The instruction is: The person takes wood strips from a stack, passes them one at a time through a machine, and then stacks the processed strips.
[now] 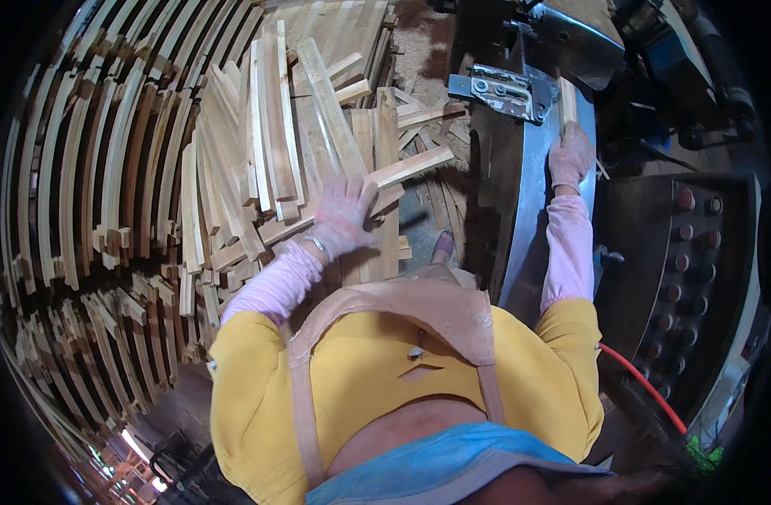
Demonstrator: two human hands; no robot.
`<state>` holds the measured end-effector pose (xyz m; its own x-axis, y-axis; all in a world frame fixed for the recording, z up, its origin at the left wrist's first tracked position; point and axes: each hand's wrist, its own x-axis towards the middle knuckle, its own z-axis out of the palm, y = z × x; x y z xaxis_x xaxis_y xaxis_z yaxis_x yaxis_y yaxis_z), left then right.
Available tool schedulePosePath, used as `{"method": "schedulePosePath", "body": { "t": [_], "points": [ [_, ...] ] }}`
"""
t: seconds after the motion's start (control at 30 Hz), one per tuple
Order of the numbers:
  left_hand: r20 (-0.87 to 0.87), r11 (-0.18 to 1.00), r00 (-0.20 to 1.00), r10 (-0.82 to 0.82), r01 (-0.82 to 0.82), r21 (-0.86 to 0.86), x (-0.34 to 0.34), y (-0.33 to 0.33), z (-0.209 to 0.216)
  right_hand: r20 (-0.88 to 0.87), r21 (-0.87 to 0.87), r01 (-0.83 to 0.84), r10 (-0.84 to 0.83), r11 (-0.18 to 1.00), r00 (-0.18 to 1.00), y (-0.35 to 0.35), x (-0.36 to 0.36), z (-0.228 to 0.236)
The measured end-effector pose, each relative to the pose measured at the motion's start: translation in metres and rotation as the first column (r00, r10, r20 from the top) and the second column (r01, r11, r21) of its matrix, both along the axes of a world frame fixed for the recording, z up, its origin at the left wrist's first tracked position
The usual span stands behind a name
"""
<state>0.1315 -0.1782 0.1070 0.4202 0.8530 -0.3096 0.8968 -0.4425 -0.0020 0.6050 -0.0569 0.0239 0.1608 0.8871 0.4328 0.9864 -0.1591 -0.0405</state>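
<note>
My right hand (571,155), in a pale work glove, closes around the near end of a wooden strip (567,103). That strip lies lengthwise on the metal machine table (527,189), beside a bolted metal guide block (505,91). The strip's far end runs toward the machine head (575,38). On the left, my left hand (345,217), also gloved, rests with spread fingers on a loose pile of wooden strips (272,126). One strip (412,167) sticks out to the right from under its fingers.
Tall stacks of wooden strips (90,160) fill the far left. Offcuts and shavings (427,122) litter the floor between pile and machine. A control panel (697,261) with several round buttons stands at the right, with a red hose (646,387) near it.
</note>
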Motion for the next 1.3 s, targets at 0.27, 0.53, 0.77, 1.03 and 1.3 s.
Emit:
{"method": "schedulePosePath", "body": {
  "t": [0.27, 0.53, 0.77, 1.03, 1.3],
  "points": [
    [-0.034, 0.952, 0.968, 0.250, -0.252, -0.176, -0.018, 0.007, -0.035, -0.768, -0.120, -0.439, 0.196, 0.891, 0.609, -0.106, -0.168, -0.045],
    [0.149, 0.861, 0.884, 0.443, -0.374, -0.344, -0.032, 0.012, 0.058, -0.921, 0.124, -0.201, 0.188, 0.972, 0.342, -0.134, -0.233, -0.045],
    [0.641, 0.756, 0.477, 0.602, -0.598, -0.266, -0.101, 0.075, 0.125, -0.981, 0.093, -0.703, -0.054, 0.705, -0.184, -0.129, -0.297, -0.009],
    [0.941, 0.851, 0.337, -0.021, -0.488, 0.193, -0.006, 0.183, 0.105, -0.861, 0.214, -0.539, 0.418, 0.814, 0.291, -0.126, -0.281, 0.083],
    [0.331, 0.521, -0.548, 0.768, 0.234, -0.821, 0.147, 0.145, 0.071, -0.508, 0.147, -0.024, 0.096, 0.989, 0.856, -0.202, -0.135, 0.076]
  ]
}}
